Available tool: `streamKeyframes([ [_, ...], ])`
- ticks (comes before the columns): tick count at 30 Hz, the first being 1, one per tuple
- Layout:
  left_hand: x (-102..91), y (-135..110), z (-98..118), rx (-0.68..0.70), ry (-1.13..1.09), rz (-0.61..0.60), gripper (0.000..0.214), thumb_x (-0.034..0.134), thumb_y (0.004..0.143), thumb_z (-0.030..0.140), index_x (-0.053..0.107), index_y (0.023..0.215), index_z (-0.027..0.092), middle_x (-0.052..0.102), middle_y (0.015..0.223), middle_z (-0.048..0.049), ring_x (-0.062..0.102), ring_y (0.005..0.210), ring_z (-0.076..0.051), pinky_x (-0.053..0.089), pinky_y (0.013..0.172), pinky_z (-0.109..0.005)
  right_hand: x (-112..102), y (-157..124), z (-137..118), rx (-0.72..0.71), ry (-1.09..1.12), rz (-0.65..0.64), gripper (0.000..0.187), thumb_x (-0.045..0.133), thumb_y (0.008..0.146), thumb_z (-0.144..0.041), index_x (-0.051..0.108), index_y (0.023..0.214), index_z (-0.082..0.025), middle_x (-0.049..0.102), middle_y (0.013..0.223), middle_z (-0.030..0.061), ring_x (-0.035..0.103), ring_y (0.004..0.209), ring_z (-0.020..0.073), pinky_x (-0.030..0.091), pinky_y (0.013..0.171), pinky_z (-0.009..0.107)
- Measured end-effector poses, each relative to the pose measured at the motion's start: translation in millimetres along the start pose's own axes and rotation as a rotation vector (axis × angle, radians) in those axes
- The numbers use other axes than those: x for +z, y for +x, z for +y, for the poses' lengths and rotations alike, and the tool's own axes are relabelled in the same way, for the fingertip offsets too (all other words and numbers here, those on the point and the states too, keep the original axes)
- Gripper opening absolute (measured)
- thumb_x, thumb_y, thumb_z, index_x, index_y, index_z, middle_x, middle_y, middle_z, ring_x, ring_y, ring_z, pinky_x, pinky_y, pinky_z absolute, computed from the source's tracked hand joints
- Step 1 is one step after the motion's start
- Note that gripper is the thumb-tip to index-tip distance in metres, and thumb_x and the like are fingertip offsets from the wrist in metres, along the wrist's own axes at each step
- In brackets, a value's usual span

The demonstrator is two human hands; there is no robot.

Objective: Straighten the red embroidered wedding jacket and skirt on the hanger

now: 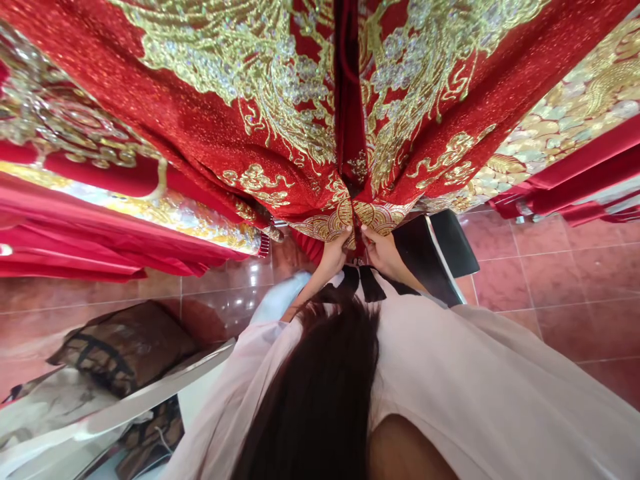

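Observation:
In front of me hangs a red glittering gown [200, 127], covered in gold embroidery and clear beads, with a dark opening down its middle. At its lower edge, my left hand [337, 248] pinches the gold-patterned hem on the left of the opening. Close beside it, my right hand [377, 245] grips the matching hem on the right side, thumb on top. The two embroidered hem corners [373, 215] nearly meet between my hands. The undersides of the fingers are hidden by the cloth.
Other red embroidered garments hang at left [90, 200] and at right [565, 100]. A black chair [453, 243] stands right of my hands on the red tiled floor [550, 280]. Brown bags [133, 347] and a white table edge [165, 393] lie lower left.

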State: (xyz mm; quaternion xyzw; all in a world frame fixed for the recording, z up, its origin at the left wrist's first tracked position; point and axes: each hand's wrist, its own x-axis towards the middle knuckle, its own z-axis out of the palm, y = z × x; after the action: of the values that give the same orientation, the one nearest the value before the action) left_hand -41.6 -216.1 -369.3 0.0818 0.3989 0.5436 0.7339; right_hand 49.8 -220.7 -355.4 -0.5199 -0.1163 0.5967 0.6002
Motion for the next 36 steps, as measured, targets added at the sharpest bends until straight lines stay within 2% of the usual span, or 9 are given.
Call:
streamKeyframes([
  [6, 2.0, 2.0, -0.7, -0.007, 0.001, 0.020, 0.052, 0.072, 0.074, 0.015, 0.056, 0.123, 0.017, 0.063, 0.119, -0.0057, 0.055, 0.120, -0.021, 0.036, 0.111, -0.041, 3.6, 0.1, -0.1, 0.020, 0.061, 0.035, 0.040, 0.079, 0.057, -0.015, 0.061, 0.093, -0.018, 0.068, 0.083, -0.0012, 0.063, 0.070, 0.0102, 0.056, 0.067, 0.022],
  [11, 5.3, 1.8, 0.2, -0.032, 0.024, 0.054, 0.049, 0.072, 0.074, 0.014, 0.058, 0.120, 0.015, 0.063, 0.119, -0.0065, 0.053, 0.121, -0.022, 0.035, 0.112, -0.042, 6.8, 0.1, 0.2, 0.004, 0.045, 0.002, 0.039, 0.078, 0.059, -0.016, 0.061, 0.095, -0.018, 0.067, 0.078, -0.0027, 0.063, 0.068, 0.0088, 0.056, 0.069, 0.020],
  [18, 3.6, 2.5, -0.3, 0.069, 0.116, 0.053, 0.054, 0.076, 0.070, 0.022, 0.057, 0.120, 0.016, 0.062, 0.120, -0.0082, 0.051, 0.123, -0.023, 0.035, 0.110, -0.043, 10.1, 0.9, -0.6, 0.045, 0.097, 0.058, 0.048, 0.083, 0.050, -0.016, 0.063, 0.093, -0.017, 0.068, 0.084, -0.0001, 0.060, 0.064, 0.0080, 0.054, 0.065, 0.020],
  [23, 1.5, 1.7, -1.5, 0.176, 0.183, 0.102, 0.067, 0.084, 0.059, 0.029, 0.057, 0.118, 0.014, 0.061, 0.121, -0.0105, 0.046, 0.127, -0.026, 0.031, 0.112, -0.044, 18.4, -0.8, 0.9, 0.007, 0.067, 0.016, 0.041, 0.081, 0.058, -0.020, 0.063, 0.095, -0.016, 0.067, 0.075, -0.0011, 0.060, 0.063, 0.0099, 0.054, 0.068, 0.023],
  [26, 1.7, 0.7, -2.3, 0.222, 0.203, 0.116, 0.078, 0.087, 0.053, 0.037, 0.056, 0.120, 0.012, 0.059, 0.124, -0.0127, 0.045, 0.128, -0.028, 0.031, 0.112, -0.045, 26.4, -1.1, 2.5, 0.010, 0.089, 0.036, 0.040, 0.079, 0.060, -0.020, 0.062, 0.096, -0.015, 0.067, 0.074, -0.0005, 0.061, 0.064, 0.0108, 0.054, 0.070, 0.026],
  [31, 0.5, 2.3, -3.2, 0.238, 0.238, 0.116, 0.079, 0.087, 0.052, 0.043, 0.057, 0.119, 0.013, 0.060, 0.122, -0.0132, 0.047, 0.126, -0.029, 0.035, 0.109, -0.042, 30.4, 2.6, 1.5, 0.030, 0.092, 0.079, 0.036, 0.077, 0.062, -0.018, 0.061, 0.094, -0.015, 0.066, 0.074, -0.0003, 0.061, 0.065, 0.0102, 0.053, 0.072, 0.024],
  [33, -1.1, 3.7, -3.4, 0.232, 0.248, 0.110, 0.077, 0.086, 0.053, 0.046, 0.057, 0.118, 0.014, 0.061, 0.120, -0.0121, 0.049, 0.124, -0.029, 0.036, 0.108, -0.040, 24.5, 3.2, -1.4, 0.077, 0.084, 0.064, 0.033, 0.076, 0.064, -0.021, 0.060, 0.092, -0.016, 0.065, 0.073, -0.0012, 0.061, 0.065, 0.0096, 0.053, 0.069, 0.022],
  [36, -4.5, 5.7, -3.7, 0.222, 0.285, 0.102, 0.075, 0.084, 0.055, 0.050, 0.058, 0.116, 0.015, 0.064, 0.115, -0.0111, 0.054, 0.117, -0.029, 0.040, 0.104, -0.040, 9.7, 0.6, -7.2, 0.348, -0.072, 0.011, 0.027, 0.069, 0.074, -0.037, 0.058, 0.086, -0.015, 0.062, 0.065, -0.0003, 0.057, 0.053, 0.0096, 0.050, 0.055, 0.022],
])
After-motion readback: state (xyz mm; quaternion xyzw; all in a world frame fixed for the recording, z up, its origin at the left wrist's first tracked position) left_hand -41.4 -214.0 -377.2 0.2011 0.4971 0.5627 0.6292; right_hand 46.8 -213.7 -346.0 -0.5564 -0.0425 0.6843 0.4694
